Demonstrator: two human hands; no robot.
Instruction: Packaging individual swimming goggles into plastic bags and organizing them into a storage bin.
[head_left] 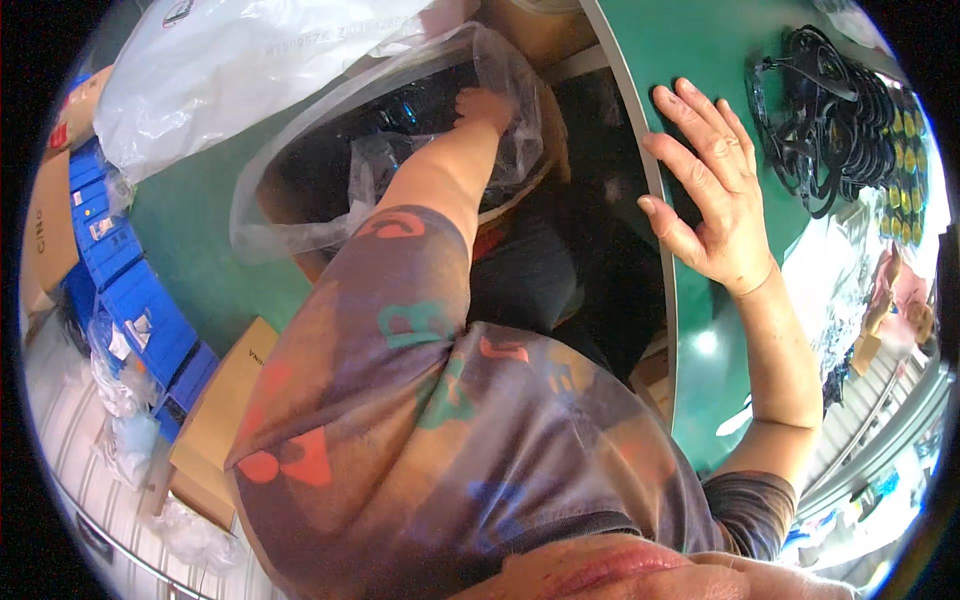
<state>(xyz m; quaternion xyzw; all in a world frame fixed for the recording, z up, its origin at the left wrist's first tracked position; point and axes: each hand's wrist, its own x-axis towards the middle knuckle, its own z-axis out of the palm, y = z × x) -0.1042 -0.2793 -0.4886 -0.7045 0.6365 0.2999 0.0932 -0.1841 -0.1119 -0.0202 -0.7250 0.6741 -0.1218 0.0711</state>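
Note:
My left hand [484, 107] reaches into a box lined with a clear plastic bag [262, 190]. Its fingers are curled, and whatever they grip is hidden. Dark items [400, 115] lie around it inside the bag, too dim to name, with a few bluish glints. My right hand [708, 185] rests palm down on a green table [690, 30], fingers spread, thumb and fingertips by its grey edge. It holds nothing. To the right of its fingers lies a pile of coiled black cables [825, 115].
A large white plastic sack [230, 80] lies at the upper left. Blue bins [140, 300] line the left side, with a cardboard box [225, 420] near them. Small yellow-green pieces [905, 165] stand in rows at the far right, above clear plastic wrap [825, 265].

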